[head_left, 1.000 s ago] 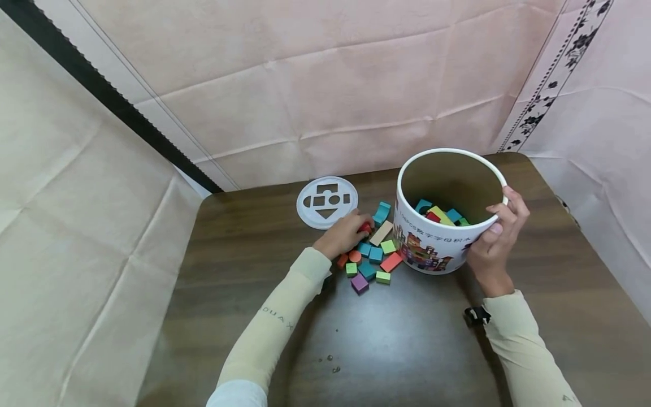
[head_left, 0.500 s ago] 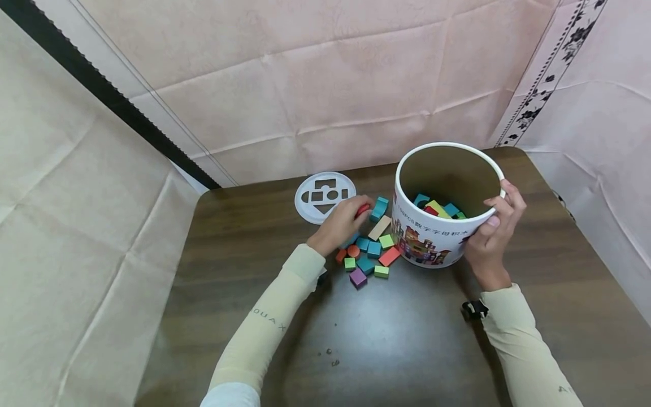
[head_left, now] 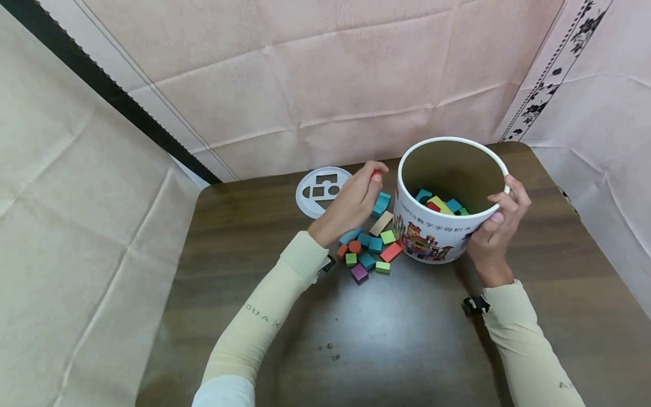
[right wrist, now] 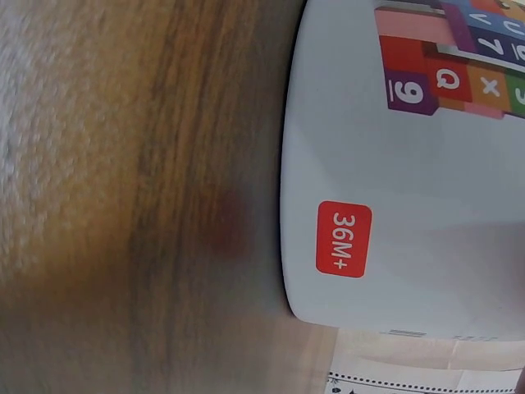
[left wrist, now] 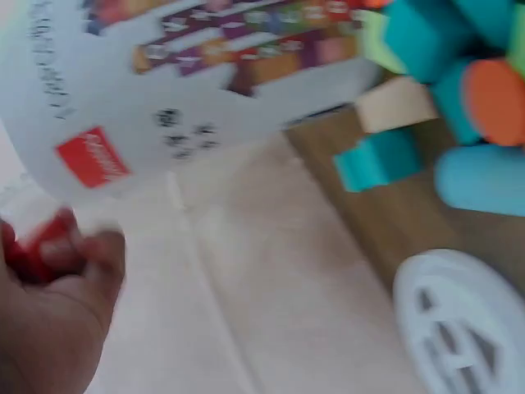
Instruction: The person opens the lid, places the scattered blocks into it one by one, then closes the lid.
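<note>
My left hand (head_left: 352,199) is raised above the back of the block pile and pinches a red block (left wrist: 34,248), mostly covered by the fingers. My right hand (head_left: 497,232) grips the right rim of a white printed bucket (head_left: 432,240), thumb outside it. Inside the bucket lie several coloured blocks, among them a yellow block (head_left: 440,204). Left of the bucket, loose blocks are spread on the table, including a purple cube (head_left: 359,273), a red block (head_left: 391,252) and a tan block (head_left: 381,224). In the right wrist view the bucket's side fills the right half; the hand is out of sight.
A white round lid (head_left: 308,192) with shaped holes lies at the table's back edge, partly behind the left hand. The wooden table (head_left: 244,282) meets hanging cloth (head_left: 305,85) at the back and sides. A few small specks (head_left: 329,346) sit near the front.
My left hand has lifted the red block out of the pile and moved up and right toward the bucket. The right hand stays on the rim.
</note>
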Demonstrator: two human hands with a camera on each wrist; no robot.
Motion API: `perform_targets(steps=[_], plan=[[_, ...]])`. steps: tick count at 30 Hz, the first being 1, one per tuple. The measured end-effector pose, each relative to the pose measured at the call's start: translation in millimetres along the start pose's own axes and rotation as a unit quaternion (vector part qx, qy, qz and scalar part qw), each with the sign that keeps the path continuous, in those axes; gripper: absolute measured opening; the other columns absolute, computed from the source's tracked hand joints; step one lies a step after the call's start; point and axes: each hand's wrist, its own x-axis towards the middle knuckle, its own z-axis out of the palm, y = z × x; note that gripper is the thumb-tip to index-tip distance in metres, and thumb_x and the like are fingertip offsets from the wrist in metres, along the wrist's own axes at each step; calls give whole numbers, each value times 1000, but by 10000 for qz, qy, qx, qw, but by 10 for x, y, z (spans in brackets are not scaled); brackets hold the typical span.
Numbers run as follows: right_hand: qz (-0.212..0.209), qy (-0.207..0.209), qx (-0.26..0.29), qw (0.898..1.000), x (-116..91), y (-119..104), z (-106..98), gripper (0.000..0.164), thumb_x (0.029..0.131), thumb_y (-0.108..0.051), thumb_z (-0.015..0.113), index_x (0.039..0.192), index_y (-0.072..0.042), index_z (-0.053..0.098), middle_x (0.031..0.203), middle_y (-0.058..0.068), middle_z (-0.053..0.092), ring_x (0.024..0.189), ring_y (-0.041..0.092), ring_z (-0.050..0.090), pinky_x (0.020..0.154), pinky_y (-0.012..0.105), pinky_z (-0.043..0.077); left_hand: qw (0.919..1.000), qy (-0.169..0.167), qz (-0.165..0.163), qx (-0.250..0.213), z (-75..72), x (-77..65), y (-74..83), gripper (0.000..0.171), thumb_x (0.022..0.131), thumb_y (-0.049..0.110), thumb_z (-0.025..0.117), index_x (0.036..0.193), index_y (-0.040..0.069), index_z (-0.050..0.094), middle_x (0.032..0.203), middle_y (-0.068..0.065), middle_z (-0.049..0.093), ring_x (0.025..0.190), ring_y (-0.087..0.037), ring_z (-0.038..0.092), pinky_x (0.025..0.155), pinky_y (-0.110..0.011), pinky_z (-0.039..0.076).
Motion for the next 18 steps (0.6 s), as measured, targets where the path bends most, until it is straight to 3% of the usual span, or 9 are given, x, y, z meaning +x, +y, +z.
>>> perform_targets(steps=[4, 8, 11, 14, 18], plan=[[-5, -82, -53, 10000, -16, 22, -23, 64, 96, -60, 35, 96, 2, 47, 131, 16, 45, 124, 32, 45, 106, 49, 33, 9989, -16, 228, 413, -61, 106, 255, 42, 103, 21, 30, 143, 11, 40, 133, -1, 46, 113, -8, 39, 96, -20, 36], [-15, -128, -108, 9999, -19, 28, -34, 62, 96, -59, 35, 97, 2, 46, 131, 15, 44, 125, 32, 44, 106, 48, 33, 9925, -500, 468, 1015, -73, 225, 479, 49, 102, 19, 32, 150, 11, 31, 138, 1, 44, 118, -10, 31, 94, -19, 32], [-31, -127, -124, 9998, -13, 21, -32, 61, 96, -58, 34, 97, 2, 46, 131, 15, 44, 125, 32, 44, 105, 48, 34, 9819, -1024, 699, 1432, -50, 323, 615, 50, 102, 22, 35, 151, 14, 30, 143, 3, 44, 120, -10, 31, 94, -16, 30], [-60, -60, -65, 9999, 3, 12, -18, 60, 97, -58, 35, 96, 1, 47, 130, 16, 44, 122, 33, 46, 104, 49, 35, 9703, -1468, 1011, 1636, -5, 451, 691, 45, 101, 18, 43, 146, 14, 41, 143, 3, 46, 124, -8, 36, 98, -12, 26], [-100, -67, -35, 9999, 0, 28, -11, 61, 97, -58, 35, 96, 2, 47, 129, 16, 45, 121, 35, 47, 103, 49, 36, 9652, -1949, 936, 1472, 72, 643, 701, 36, 99, 14, 51, 134, 11, 56, 134, 0, 55, 121, -8, 46, 99, -9, 28]])
